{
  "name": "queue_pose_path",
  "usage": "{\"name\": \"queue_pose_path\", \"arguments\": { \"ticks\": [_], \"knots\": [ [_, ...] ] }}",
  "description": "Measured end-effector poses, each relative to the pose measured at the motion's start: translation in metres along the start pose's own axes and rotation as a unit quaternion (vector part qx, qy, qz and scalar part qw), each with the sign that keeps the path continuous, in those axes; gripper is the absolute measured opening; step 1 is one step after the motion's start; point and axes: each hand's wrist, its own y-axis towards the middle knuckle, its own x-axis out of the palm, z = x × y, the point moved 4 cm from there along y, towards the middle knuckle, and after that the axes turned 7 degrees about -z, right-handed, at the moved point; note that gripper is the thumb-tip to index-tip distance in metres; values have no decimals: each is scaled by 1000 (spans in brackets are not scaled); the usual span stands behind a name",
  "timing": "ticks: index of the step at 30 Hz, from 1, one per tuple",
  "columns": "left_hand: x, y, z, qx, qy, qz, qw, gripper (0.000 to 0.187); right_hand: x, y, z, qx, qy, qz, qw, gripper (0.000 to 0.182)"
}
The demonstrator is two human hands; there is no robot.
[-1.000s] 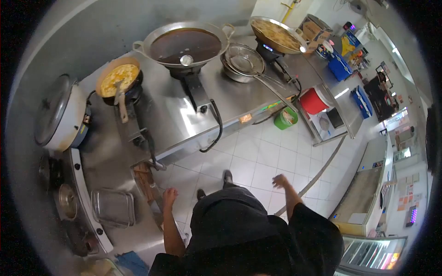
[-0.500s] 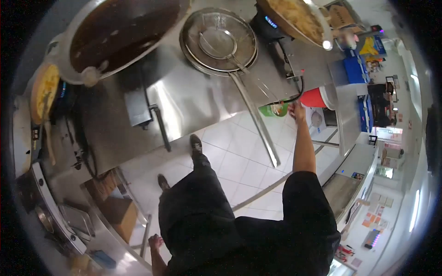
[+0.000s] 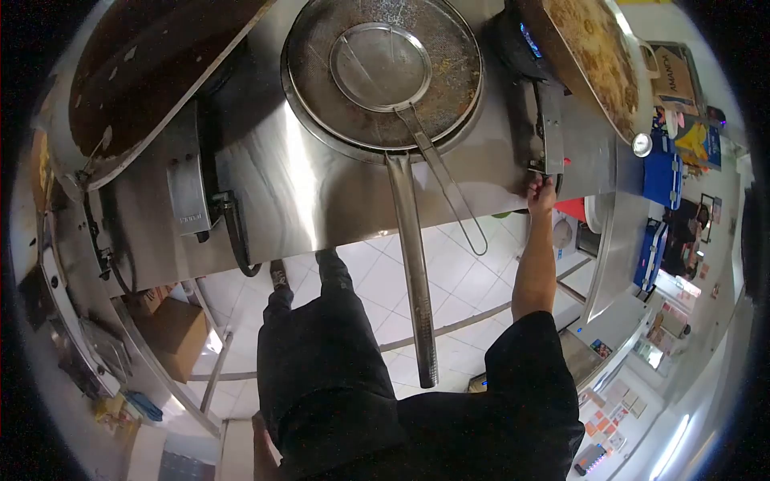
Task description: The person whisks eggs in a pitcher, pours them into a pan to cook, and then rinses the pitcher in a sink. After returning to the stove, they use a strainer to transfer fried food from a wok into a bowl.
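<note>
My right hand (image 3: 541, 194) is at the front end of the right burner's metal control box (image 3: 552, 136), with its fingers curled together. What they hold is hidden. The burner flame (image 3: 529, 38) shows blue under a large pan of bubbling yellowish food (image 3: 597, 56). Down at my left side, my left hand (image 3: 258, 425) is mostly cut off from sight by my clothing, and its fingers do not show. Between the burners lies a large round strainer (image 3: 317, 68), its handle past the counter edge, with a smaller strainer (image 3: 377, 68) on top.
A big pan of dark liquid (image 3: 152, 64) stands at the left above another control box (image 3: 188, 172) with a hose. Blue coolers (image 3: 663, 170) and a cardboard box (image 3: 675, 76) are at the right. Another cardboard box (image 3: 178, 333) sits low at the left.
My right hand has moved from beside the red container to the control box. The view has come closer over the counter. My left hand has gone mostly out of sight beside my leg.
</note>
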Motion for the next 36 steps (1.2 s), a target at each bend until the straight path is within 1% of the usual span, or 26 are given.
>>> {"name": "queue_pose_path", "arguments": {
  "ticks": [1,3,5,8,10,11,14,15,16,17,18,19,20,21,22,23,25,26,27,29,31,32,33,34,35,36],
  "knots": [
    [3,2,3,3,4,2,1000,23,-10,8,0,2,1,-3,1000,34],
    [8,7,15,12,9,0,1000,24,-20,18,2,78,95,-129,984,28],
    [10,12,13,16,15,-2,1000,24,6,-3,-12,104,76,-114,985,26],
    [15,14,12,22,19,-4,1000,25,12,-9,-11,148,120,-58,980,25],
    [14,17,11,25,20,-5,999,26,12,-7,-12,142,85,-92,982,24],
    [13,21,11,30,22,-5,999,26,4,-3,-10,143,85,-93,982,24],
    [2,36,0,42,20,-8,999,27,-7,0,-6,151,120,-177,965,22],
    [-1,44,-4,54,21,-10,998,27,-4,-11,-16,4,-9,-197,980,24],
    [-8,49,-11,69,21,-11,997,27,9,-25,-19,-142,-132,-220,956,26],
    [-15,55,-16,92,29,-11,995,27,-35,-8,1,24,37,-82,996,29],
    [-20,66,-17,137,56,-19,989,28,-44,-15,8,-4,34,-130,991,22],
    [-25,77,-18,190,91,-17,977,28,-42,-31,15,60,28,-5,998,22],
    [-27,86,-20,247,132,6,960,28,-33,-67,22,20,33,-48,998,22],
    [-26,83,-13,124,-18,-38,991,30,-25,-101,31,29,34,-122,992,20],
    [-17,78,11,164,10,-44,985,28,-5,-146,43,91,72,1,993,15],
    [-9,69,31,202,45,-53,977,28,-87,-126,107,130,186,-242,943,29],
    [-8,106,14,20,-53,0,998,28,-129,-203,191,218,-31,-318,922,25],
    [-10,105,19,27,-70,6,997,28,-127,-273,214,292,-173,-248,907,26],
    [-15,106,32,32,-85,7,996,29,-113,-325,234,351,-273,-244,862,28],
    [-31,106,69,40,-108,2,993,31,-86,-410,268,397,-434,-311,747,32],
    [-46,103,110,52,-128,-4,990,33,-42,-451,292,342,-569,-412,624,36],
    [-59,100,128,121,-142,27,982,33,-9,-464,296,294,-631,-447,562,38],
    [-78,124,140,218,-141,1,966,34,28,-470,296,247,-684,-465,505,41],
    [-94,79,187,238,-106,70,963,35,73,-471,291,204,-729,-466,458,43],
    [-114,69,219,311,-79,87,943,37,127,-470,279,157,-767,-458,422,45],
    [-135,72,246,343,-69,102,931,37,184,-475,270,121,-793,-446,397,48]
  ]
}}
